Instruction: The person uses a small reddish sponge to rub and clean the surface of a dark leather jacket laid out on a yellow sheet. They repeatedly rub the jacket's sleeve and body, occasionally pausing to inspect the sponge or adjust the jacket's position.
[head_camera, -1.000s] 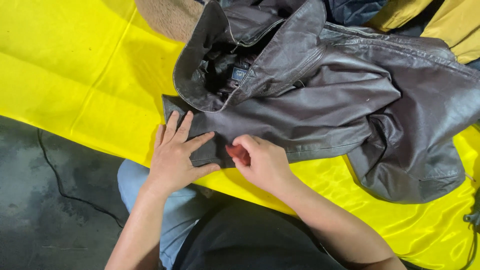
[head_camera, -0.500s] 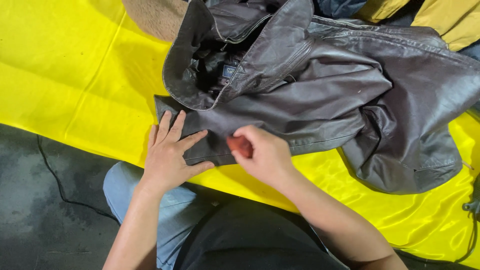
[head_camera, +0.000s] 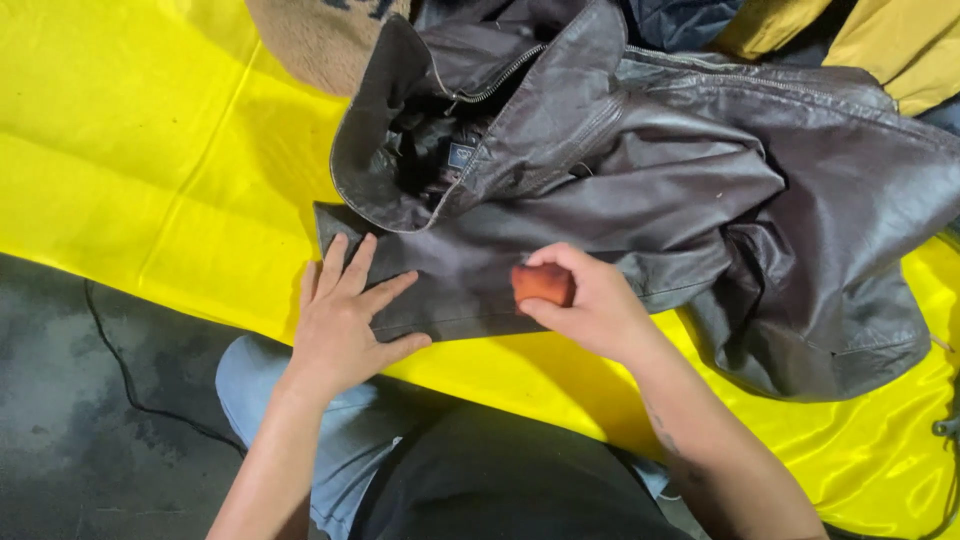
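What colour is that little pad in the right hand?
Orange-red; the pad shows in the head view, against the dark brown jacket.

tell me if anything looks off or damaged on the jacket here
No tear or stain shows. The dark leather jacket lies crumpled and bunched on the yellow sheet, collar open. The left hand presses its lower edge flat; the right hand holds a small orange pad against it.

One dark leather jacket (head_camera: 640, 200), one orange sponge (head_camera: 541, 283), one yellow sheet (head_camera: 150, 150), two bare hands: left hand (head_camera: 345, 320), right hand (head_camera: 590, 305); one black cable (head_camera: 110, 350) on floor.
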